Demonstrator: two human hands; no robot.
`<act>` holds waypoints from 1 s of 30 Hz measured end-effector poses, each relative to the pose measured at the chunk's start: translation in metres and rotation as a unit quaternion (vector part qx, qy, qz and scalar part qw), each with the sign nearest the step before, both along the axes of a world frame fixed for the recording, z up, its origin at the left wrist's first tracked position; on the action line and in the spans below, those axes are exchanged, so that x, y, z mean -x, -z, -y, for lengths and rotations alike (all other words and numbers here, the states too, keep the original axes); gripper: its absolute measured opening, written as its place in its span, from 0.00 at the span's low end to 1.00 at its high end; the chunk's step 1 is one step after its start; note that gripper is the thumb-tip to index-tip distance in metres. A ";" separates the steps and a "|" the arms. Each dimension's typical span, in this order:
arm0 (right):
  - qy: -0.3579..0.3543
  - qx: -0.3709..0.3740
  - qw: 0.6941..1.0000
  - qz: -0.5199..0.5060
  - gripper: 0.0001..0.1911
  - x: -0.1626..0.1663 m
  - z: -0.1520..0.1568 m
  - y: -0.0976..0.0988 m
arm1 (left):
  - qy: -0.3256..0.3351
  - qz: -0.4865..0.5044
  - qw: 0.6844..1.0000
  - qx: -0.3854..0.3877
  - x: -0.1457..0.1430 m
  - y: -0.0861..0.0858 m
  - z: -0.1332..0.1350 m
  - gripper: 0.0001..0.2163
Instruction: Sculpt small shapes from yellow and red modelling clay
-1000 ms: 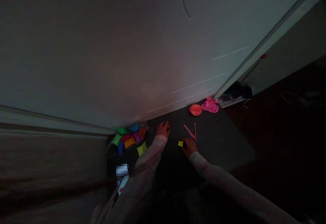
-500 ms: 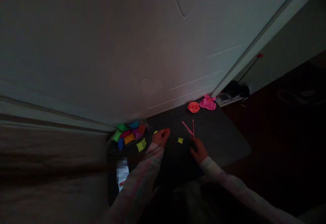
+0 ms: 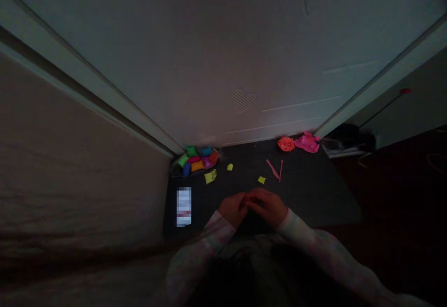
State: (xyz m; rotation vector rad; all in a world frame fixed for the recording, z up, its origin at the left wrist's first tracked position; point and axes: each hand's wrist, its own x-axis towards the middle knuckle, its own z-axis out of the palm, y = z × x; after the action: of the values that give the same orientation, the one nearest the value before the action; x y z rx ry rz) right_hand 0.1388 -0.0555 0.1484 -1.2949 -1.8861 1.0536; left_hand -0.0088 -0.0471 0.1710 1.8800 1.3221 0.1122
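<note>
Print on the yellow packet (image 3: pixel 210 176) is unreadable; the dark tabletop (image 3: pixel 314 195) is backed by a heart-embossed panel (image 3: pixel 209 64); left hand (image 3: pixel 232 210) and right hand (image 3: pixel 269 206) are joined, fingers curled, grip unclear

Touching left hand (image 3: pixel 232 209) to right hand (image 3: pixel 268 205) now, over the dark surface (image 3: pixel 314 197), too dim to see between! Working near the small yellow square (image 3: pixel 261 180) and pink strips (image 3: pixel 273 170); beyond, by the pale wall (image 3: pixel 209 64), spotting colourful packets (image 3: pixel 197 166) leftward, orange clump (image 3: pixel 286 144) beside pink clump (image 3: pixel 308 143) rightward.
</note>
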 end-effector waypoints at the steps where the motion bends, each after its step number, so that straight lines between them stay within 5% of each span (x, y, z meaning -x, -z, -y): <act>1: -0.008 0.007 1.000 0.005 0.07 0.001 0.004 0.002 | 0.009 0.006 1.000 -0.001 0.002 0.001 0.005 0.12; 6: -0.035 0.056 0.998 -0.019 0.07 0.000 0.010 -0.004 | 0.025 0.033 0.999 0.003 0.009 -0.001 0.020 0.13; 11: 0.088 0.194 0.964 -0.159 0.08 -0.021 -0.008 -0.024 | 0.023 0.063 0.998 0.009 0.014 -0.007 0.018 0.12; 14: 0.225 0.189 0.908 -0.299 0.08 -0.051 -0.024 -0.043 | -0.007 0.051 0.998 0.021 0.022 0.006 0.014 0.12; 18: 0.354 0.063 0.772 -0.525 0.03 -0.095 -0.039 -0.068 | -0.094 -0.013 0.995 0.043 0.039 0.044 0.009 0.10; 21: 0.332 0.052 0.786 -0.519 0.04 -0.103 -0.040 -0.070 | -0.141 -0.040 0.989 0.032 0.043 0.072 -0.003 0.09; 25: 0.292 0.144 0.842 -0.431 0.11 -0.077 -0.033 -0.052 | -0.158 -0.070 0.985 0.005 0.023 0.096 -0.036 0.10; 30: 0.281 0.212 0.844 -0.405 0.16 -0.047 -0.029 -0.032 | -0.139 -0.100 0.984 -0.035 -0.015 0.114 -0.084 0.14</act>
State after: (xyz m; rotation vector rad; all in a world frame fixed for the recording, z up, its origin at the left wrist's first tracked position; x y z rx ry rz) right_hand 0.1860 -0.0269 0.1802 -1.2212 -0.6048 1.4157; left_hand 0.0058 0.0372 0.0575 1.7907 1.7373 0.1173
